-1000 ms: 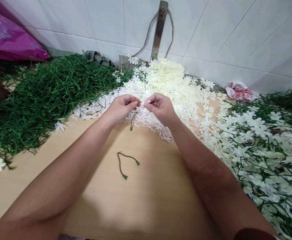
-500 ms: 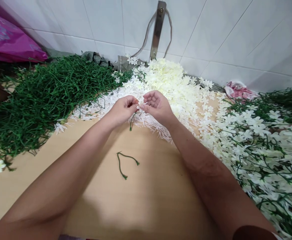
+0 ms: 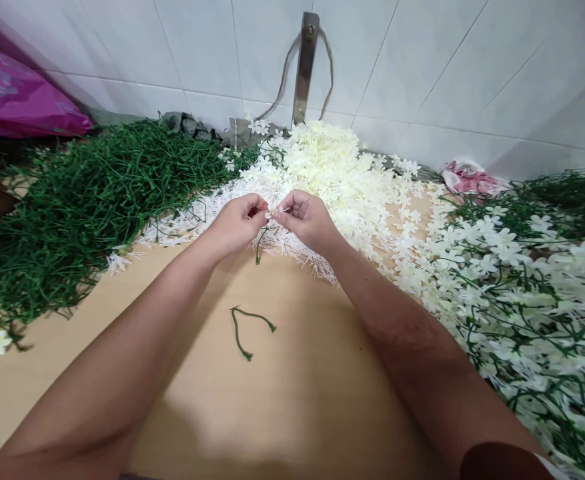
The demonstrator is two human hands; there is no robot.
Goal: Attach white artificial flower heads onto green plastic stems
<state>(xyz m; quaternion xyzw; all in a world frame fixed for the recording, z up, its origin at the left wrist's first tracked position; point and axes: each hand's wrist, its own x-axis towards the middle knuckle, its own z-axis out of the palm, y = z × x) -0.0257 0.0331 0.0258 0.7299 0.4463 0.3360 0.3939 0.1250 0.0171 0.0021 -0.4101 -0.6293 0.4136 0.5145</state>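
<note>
My left hand is closed in a pinch on a thin green plastic stem that hangs below its fingers. My right hand is closed too, pinching a small white flower piece right against the left fingertips. Both hands meet above the near edge of a heap of white spiky stamen pieces. Behind them lies a big pile of cream fabric petals. A forked green stem lies loose on the wooden table between my forearms.
A large mound of green stems fills the left side. Finished flower sprigs cover the right. A pink bag sits at far left, a metal bracket on the tiled wall, a pink cloth at right.
The right hand, with fingers spread half a second ago, has closed into a pinch again at the left fingertips. The view has tilted slightly; both hands stay in the same spot.
</note>
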